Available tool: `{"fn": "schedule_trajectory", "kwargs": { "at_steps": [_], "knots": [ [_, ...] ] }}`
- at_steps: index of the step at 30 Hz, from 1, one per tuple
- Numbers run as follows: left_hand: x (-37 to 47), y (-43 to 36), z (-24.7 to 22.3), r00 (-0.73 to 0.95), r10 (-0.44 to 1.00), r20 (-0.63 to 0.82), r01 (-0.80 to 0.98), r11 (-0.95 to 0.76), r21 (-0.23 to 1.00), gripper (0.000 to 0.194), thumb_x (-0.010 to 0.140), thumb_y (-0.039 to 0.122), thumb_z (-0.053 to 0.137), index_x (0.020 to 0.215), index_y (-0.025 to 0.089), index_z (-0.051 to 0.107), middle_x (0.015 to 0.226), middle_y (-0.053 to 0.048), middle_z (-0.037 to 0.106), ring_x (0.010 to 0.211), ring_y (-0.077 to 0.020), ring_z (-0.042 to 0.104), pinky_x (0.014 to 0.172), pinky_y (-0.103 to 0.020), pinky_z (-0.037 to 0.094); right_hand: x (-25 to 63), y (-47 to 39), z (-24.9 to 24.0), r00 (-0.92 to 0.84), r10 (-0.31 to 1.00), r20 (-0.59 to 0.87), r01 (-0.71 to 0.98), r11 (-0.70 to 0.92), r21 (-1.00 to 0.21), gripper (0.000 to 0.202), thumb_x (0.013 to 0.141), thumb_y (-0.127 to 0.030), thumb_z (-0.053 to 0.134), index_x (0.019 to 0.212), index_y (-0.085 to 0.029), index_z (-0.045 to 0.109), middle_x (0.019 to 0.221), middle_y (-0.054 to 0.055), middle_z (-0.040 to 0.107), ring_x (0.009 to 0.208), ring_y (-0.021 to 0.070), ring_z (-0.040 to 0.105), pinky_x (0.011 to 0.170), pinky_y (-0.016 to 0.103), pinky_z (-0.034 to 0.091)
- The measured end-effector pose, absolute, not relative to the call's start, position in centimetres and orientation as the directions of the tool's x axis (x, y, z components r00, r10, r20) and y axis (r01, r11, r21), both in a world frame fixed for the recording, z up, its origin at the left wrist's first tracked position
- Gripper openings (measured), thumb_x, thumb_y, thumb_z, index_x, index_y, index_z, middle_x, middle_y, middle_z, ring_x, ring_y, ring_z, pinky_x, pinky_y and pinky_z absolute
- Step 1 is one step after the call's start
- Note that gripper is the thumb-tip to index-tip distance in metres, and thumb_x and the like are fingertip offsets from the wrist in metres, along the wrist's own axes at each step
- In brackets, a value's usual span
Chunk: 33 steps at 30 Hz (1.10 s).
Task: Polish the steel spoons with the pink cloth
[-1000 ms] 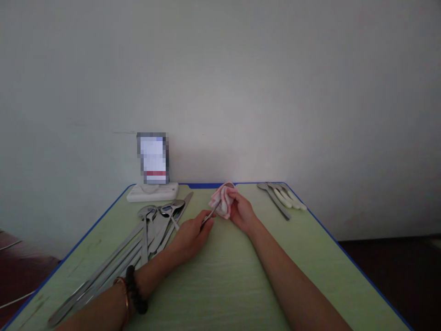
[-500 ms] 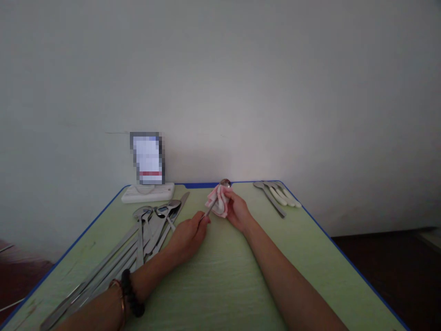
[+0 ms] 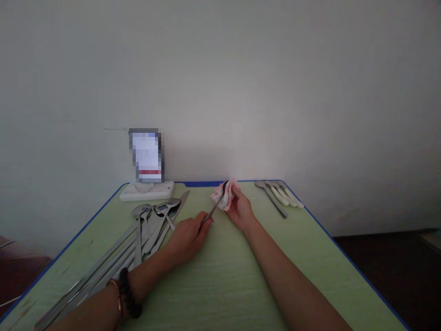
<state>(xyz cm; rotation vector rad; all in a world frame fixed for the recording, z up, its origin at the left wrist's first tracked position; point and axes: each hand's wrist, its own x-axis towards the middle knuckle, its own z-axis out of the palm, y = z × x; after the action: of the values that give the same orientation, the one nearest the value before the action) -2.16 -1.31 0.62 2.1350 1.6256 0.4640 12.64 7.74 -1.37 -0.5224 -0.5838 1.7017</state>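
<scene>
Near the middle of the table, my left hand [image 3: 193, 234] is closed round the handle of a metal spoon [image 3: 216, 207], which slants up and to the right. My right hand [image 3: 241, 209] holds a pink and white cloth [image 3: 228, 195] around the far end of that spoon, and the cloth hides most of the bowl. A pile of metal spoons, knives and long-handled utensils [image 3: 120, 257] lies to the left, partly behind my left forearm. At the far right, a dark metal spoon [image 3: 274, 202] lies beside several utensils with cream handles [image 3: 291, 198].
A screen [image 3: 148, 156], blurred out, stands at the back left on a white base [image 3: 146, 191]. The green table [image 3: 220, 285] has a blue edge, and a grey wall [image 3: 220, 92] rises right behind it.
The cloth and my right hand have moved slightly up and to the right. The spoon's bowl, which stuck out beyond the cloth, is now mostly covered by it.
</scene>
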Motion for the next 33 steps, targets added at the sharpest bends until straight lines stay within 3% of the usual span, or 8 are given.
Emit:
{"fn": "schedule_trajectory", "kwargs": {
  "at_steps": [5, 12, 19, 33],
  "knots": [
    [-2.32, -1.2, 0.06, 0.24, 0.97, 0.037, 0.811, -0.221, 0.542, 0.032, 0.092, 0.029, 0.029, 0.119, 0.017, 0.041, 0.073, -0.003, 0.065, 0.07, -0.0201, 0.063, 0.061, -0.026, 0.038, 12.68, 7.7, -1.45, -0.254, 0.964, -0.082, -0.719, -0.244, -0.65, 0.013, 0.078, -0.017, 0.05, 0.085, -0.018, 0.06, 0.074, 0.002, 0.068, 0.067, 0.0149, 0.062, 0.066, 0.029, 0.052],
    [-2.33, -1.27, 0.06, 0.258, 0.965, 0.041, 0.844, -0.246, 0.477, 0.025, 0.088, 0.027, 0.037, 0.107, 0.02, 0.052, 0.076, -0.004, 0.067, 0.07, -0.0205, 0.063, 0.063, -0.027, 0.039, 12.26, 7.54, -1.65, -0.296, 0.954, -0.056, -0.603, -0.232, -0.763, 0.009, 0.076, -0.016, 0.056, 0.085, -0.016, 0.059, 0.069, 0.001, 0.067, 0.06, 0.012, 0.059, 0.058, 0.023, 0.049],
    [-1.99, -1.41, 0.69, 0.324, 0.946, 0.017, 0.879, -0.307, 0.365, 0.021, 0.085, 0.034, 0.043, 0.096, 0.022, 0.056, 0.072, -0.003, 0.065, 0.072, -0.0215, 0.061, 0.067, -0.028, 0.039, 12.17, 7.18, -1.38, -0.32, 0.946, -0.055, -0.608, -0.249, -0.754, 0.016, 0.073, -0.015, 0.06, 0.089, -0.016, 0.059, 0.071, 0.0, 0.068, 0.06, 0.0128, 0.061, 0.059, 0.025, 0.05],
    [-1.96, -1.46, 0.8, 0.331, 0.944, 0.003, 0.89, -0.313, 0.331, 0.023, 0.085, 0.035, 0.04, 0.092, 0.021, 0.056, 0.073, -0.004, 0.064, 0.072, -0.0222, 0.059, 0.066, -0.029, 0.039, 12.22, 7.29, -1.57, -0.325, 0.944, -0.046, -0.608, -0.246, -0.755, 0.016, 0.074, -0.015, 0.061, 0.089, -0.016, 0.061, 0.072, 0.0, 0.068, 0.062, 0.0128, 0.061, 0.06, 0.025, 0.051]
  ]
}}
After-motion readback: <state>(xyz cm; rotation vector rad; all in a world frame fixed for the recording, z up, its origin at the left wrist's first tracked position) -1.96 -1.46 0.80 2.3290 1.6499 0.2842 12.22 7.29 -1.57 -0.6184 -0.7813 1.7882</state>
